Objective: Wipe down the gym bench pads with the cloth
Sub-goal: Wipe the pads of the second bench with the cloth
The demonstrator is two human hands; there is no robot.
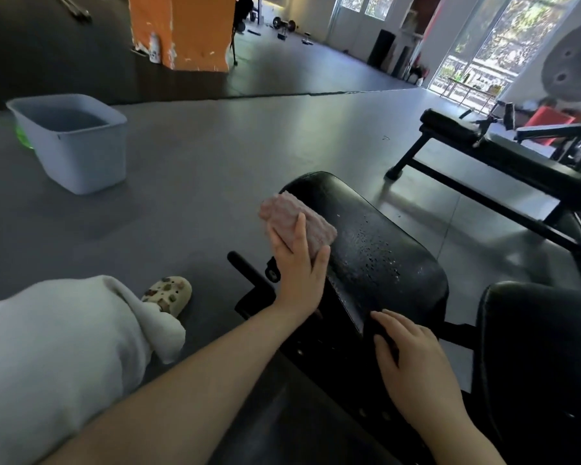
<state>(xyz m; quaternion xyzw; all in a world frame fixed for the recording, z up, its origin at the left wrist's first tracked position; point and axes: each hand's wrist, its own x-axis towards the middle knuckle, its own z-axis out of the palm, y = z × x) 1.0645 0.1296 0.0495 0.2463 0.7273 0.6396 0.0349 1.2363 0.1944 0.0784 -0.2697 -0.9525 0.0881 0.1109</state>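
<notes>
A black bench pad (376, 243) stretches away from me, its top dotted with water drops. My left hand (299, 266) presses a folded pink cloth (296, 219) against the pad's left side near the far end. My right hand (413, 364) rests on the pad's near end, fingers curled over its edge, holding no cloth. A second black pad (544, 364) stands at the right, close to my right hand.
A grey tub (78, 156) of water sits on the floor at the left, a green thing behind it. Another black bench (483, 146) stands at the right. My knee in light trousers and a patterned shoe (168, 292) are at the lower left. An orange pillar (182, 28) rises at the back.
</notes>
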